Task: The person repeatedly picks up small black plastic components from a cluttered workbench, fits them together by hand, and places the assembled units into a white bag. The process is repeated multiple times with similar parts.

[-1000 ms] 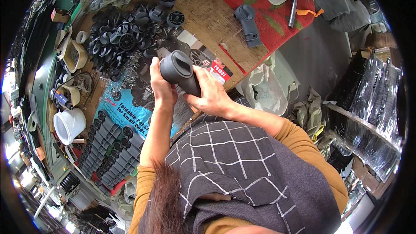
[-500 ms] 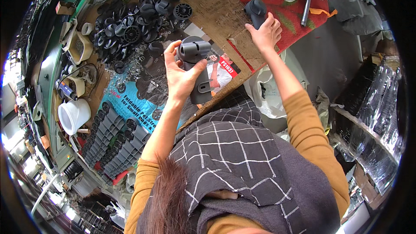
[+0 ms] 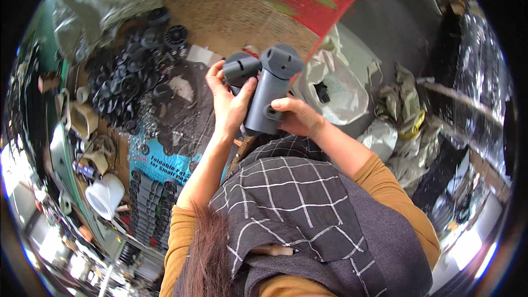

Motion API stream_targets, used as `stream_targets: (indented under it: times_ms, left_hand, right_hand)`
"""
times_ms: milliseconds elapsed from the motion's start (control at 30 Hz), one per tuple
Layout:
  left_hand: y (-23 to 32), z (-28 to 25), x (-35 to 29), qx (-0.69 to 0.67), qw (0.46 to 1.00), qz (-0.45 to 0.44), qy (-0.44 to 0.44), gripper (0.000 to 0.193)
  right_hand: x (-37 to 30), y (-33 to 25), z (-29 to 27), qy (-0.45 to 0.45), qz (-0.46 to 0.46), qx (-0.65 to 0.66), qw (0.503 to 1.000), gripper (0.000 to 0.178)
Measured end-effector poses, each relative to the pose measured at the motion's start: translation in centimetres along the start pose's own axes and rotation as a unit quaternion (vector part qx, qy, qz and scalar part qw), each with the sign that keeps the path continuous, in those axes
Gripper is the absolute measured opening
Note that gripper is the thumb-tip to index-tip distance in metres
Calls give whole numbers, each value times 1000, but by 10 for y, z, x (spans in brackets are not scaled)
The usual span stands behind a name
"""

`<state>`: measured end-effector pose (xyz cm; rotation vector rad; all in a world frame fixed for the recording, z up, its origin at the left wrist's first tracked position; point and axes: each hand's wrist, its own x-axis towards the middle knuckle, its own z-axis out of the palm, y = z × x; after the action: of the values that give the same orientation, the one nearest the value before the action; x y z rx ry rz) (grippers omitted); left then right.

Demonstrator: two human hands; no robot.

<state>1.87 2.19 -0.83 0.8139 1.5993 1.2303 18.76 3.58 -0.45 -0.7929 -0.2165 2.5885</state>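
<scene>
Clock directions are read with 12 at the top of the view. Two grey tubular fittings are found, one in each hand, held side by side. The left hand [image 3: 228, 104] is closed on the shorter-looking fitting [image 3: 241, 69], thumb across its front; the head stands at about 12 to 1 o'clock from the palm, and the long axis cannot be told, the lower body being covered. The right hand [image 3: 297, 116] grips the longer-looking fitting [image 3: 267, 89], thumb beside the oval slot, other fingers mostly hidden. This piece lies at 10 o'clock from the right hand and 3 o'clock from the left; the right is the holding hand. Its long axis runs from the slotted head near 1 o'clock to the tube end near 7. The heads sit level, close together; contact cannot be confirmed. A heap of dark knobs [image 3: 127, 83] lies at 10 o'clock from the left hand
</scene>
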Motion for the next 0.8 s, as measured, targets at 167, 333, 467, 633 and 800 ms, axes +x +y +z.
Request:
stream_targets:
  times_ms: [167,333,467,633,800]
  left_hand:
    - [-22,10,-4,159,974,-41,-154,57]
    - [-37,-15,4,135,985,-75,-71,38]
    - [-41,-29,1,126,987,-82,-54,33]
    - [-40,-40,-3,140,980,-136,-30,29]
    - [-28,-43,1,110,987,-116,12,27]
  right_hand:
    - [-62,1,-68,196,-104,134,966,40]
    - [-75,-36,-212,562,-70,-307,765,61]
    - [-51,-22,-320,563,94,-443,691,69]
    - [-26,11,-370,472,168,-594,630,47]
    - [6,-39,-267,565,-166,-526,613,23]
